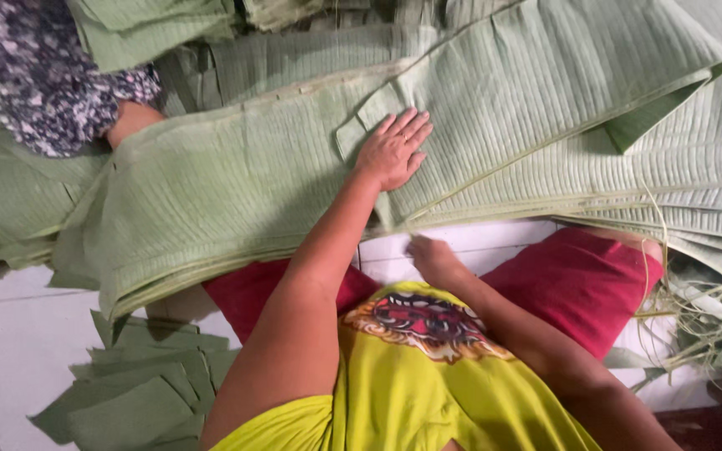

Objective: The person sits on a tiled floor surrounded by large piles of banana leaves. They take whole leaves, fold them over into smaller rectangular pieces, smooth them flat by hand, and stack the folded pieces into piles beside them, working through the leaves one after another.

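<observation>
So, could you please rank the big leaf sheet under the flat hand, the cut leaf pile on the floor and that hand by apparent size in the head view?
1. big leaf sheet
2. cut leaf pile
3. left hand

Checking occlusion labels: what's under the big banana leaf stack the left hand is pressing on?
Under the banana leaf stack: white tiled floor, red shorts, and the right hand at its lower edge. The left hand lies flat on top. Right fingertips and lower layers are covered.
</observation>
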